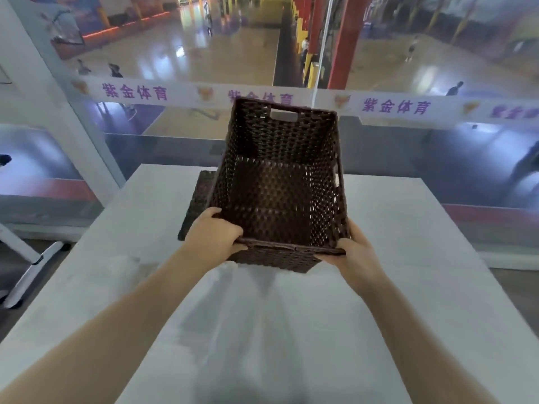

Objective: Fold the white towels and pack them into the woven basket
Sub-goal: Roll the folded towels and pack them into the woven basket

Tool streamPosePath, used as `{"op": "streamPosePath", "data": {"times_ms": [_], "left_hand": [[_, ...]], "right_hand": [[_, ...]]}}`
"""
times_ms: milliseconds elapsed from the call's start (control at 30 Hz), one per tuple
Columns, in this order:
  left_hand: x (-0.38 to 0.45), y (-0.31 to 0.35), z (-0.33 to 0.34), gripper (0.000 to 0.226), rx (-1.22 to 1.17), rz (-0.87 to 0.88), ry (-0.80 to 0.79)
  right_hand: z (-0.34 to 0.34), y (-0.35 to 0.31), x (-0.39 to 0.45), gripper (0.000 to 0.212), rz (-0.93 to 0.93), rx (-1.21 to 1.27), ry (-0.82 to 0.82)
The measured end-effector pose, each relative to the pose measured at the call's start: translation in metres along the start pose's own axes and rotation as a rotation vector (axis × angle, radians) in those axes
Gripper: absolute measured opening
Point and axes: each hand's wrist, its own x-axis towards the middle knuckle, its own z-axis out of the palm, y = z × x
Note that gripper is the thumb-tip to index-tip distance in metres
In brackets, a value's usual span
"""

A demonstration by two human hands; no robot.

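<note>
dark brown woven rectangular basket (280,185), tilted, both hands' grip (left hand (214,239), right hand (354,252)) pinching only its near rim, could slip onto the pale grey table (408,258).

White banner (291,97) across the glass railing behind the basket (280,182): purple characters 紫金体育, repeated along its length, each flanked by an orange emblem. One instance reads left of the basket, one is partly hidden behind its far rim, one reads to its right; a further one at the right frame edge is cut off.
</note>
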Motion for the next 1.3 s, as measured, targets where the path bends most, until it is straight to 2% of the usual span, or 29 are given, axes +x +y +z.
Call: {"op": "streamPosePath", "data": {"times_ms": [133,267,400,533,833,967,1133,1233,1300], "left_hand": [[0.022,0.059,-0.012,0.034,-0.005,0.037,0.004],[0.028,0.114,-0.021,0.034,-0.05,0.082,0.034],[0.021,0.168,-0.016,0.034,-0.093,0.132,-0.054],[0.003,0.208,0.005,0.036,-0.165,0.132,-0.137],[-0.033,0.254,0.009,0.028,-0.196,0.113,-0.166],[-0.048,0.256,0.014,0.024,-0.232,0.112,-0.111],[-0.067,0.259,0.013,0.022,-0.279,0.107,-0.13],[-0.073,0.259,0.013,0.029,-0.34,0.108,-0.16],[-0.073,0.258,0.01,0.037,-0.471,0.092,-0.149]], "right_hand": [[-0.057,-0.012,-0.03,0.066,-0.065,-0.08,0.104],[-0.104,-0.02,-0.049,0.068,-0.014,0.045,0.178],[-0.149,-0.019,-0.068,0.069,0.05,0.049,0.242],[-0.18,-0.006,-0.085,0.07,0.131,-0.052,0.228],[-0.212,0.008,-0.115,0.072,0.272,-0.157,0.198],[-0.213,0.004,-0.12,0.066,0.312,-0.348,0.174],[-0.215,0.003,-0.129,0.054,0.401,-0.683,0.134],[-0.214,0.0,-0.131,0.07,0.375,-0.858,0.111],[-0.209,-0.004,-0.132,0.083,0.286,-0.932,0.11]]}}
